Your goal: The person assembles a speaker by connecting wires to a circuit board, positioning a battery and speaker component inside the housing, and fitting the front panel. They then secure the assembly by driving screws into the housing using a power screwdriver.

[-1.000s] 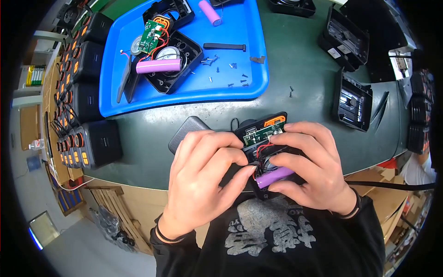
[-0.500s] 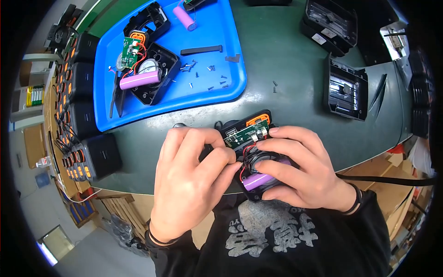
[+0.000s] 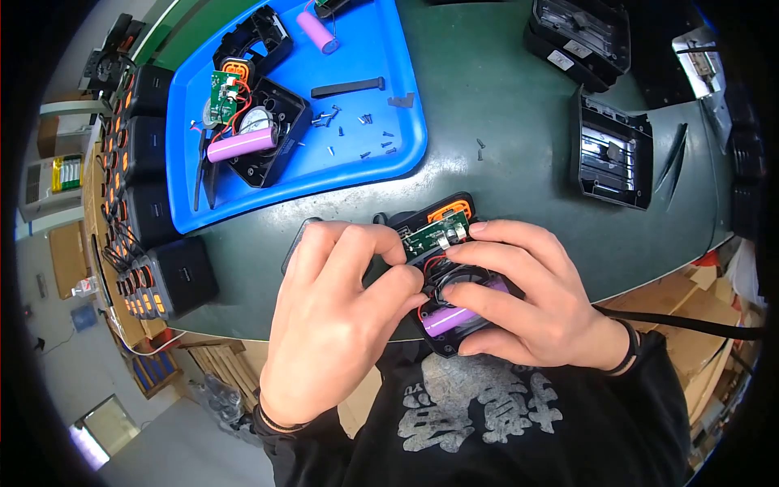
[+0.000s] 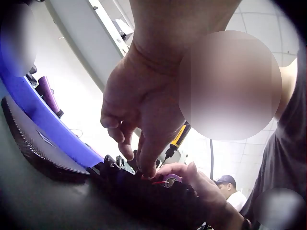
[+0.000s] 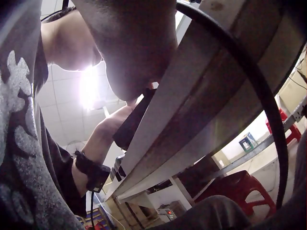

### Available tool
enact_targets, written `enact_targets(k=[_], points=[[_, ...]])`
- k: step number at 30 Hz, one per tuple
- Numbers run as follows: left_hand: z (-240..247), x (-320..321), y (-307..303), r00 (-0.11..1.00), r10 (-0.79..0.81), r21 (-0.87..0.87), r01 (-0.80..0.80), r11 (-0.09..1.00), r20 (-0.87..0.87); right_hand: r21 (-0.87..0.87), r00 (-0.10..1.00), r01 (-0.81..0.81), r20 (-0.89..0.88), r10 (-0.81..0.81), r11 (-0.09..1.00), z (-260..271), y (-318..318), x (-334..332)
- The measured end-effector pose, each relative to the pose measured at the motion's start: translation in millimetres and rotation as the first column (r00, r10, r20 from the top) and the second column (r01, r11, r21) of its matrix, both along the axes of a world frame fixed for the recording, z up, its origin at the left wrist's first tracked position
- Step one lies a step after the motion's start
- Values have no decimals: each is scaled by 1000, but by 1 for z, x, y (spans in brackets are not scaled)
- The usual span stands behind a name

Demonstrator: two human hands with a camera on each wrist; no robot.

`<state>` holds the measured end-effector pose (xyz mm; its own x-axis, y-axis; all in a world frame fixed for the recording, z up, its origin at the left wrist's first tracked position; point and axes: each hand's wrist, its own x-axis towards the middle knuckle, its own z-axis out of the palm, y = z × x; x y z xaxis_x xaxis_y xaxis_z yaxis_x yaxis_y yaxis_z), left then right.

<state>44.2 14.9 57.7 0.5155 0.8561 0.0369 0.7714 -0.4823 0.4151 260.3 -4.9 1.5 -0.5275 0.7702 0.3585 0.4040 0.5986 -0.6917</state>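
Note:
An opened black casing (image 3: 442, 345) lies at the table's front edge, with a green circuit board (image 3: 434, 237), red wires (image 3: 432, 264), a round speaker and a purple battery cell (image 3: 446, 321) in it. My right hand (image 3: 535, 296) grips the casing from the right, fingers spread over the speaker and battery, thumb at the near side. My left hand (image 3: 337, 316) pinches at the casing's left edge beside the red wires. A small dark piece (image 3: 420, 299) shows at those fingertips, mostly hidden by them. In the left wrist view, the left fingers point down into the casing (image 4: 144, 199).
A blue tray (image 3: 357, 180) holds another opened casing (image 3: 280, 158), loose screws (image 3: 365, 119) and purple cells. A dark mesh-faced box (image 4: 43, 143) lies left of the work. Black shells (image 3: 613, 154) and tweezers (image 3: 672, 158) lie right; boxy black devices (image 3: 174, 276) line the left.
The head view has shifted, so the tray appears further left. My left hand has rolled over the casing's left edge, its fingertips staying together there. My right hand keeps its grip.

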Motion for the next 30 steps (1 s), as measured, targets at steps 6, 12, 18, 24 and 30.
enact_targets(k=[6,12,18,24,30], points=[[1,3,2,999,-6,0,6,1000,-33,-11,1000,-3,-4,3,1000,0,0,1],[2,4,3,999,-23,-8,22,1000,-39,-17,1000,0,-13,0,1000,1,0,1],[1,4,3,999,-15,-8,15,1000,-51,-16,1000,16,-19,-16,1000,2,1,-1],[5,4,2,999,-30,-1,30,1000,-44,14,999,42,-11,-42,999,2,2,1],[1,4,3,998,-40,1,40,999,-52,4,999,46,-6,-46,999,2,1,0]])
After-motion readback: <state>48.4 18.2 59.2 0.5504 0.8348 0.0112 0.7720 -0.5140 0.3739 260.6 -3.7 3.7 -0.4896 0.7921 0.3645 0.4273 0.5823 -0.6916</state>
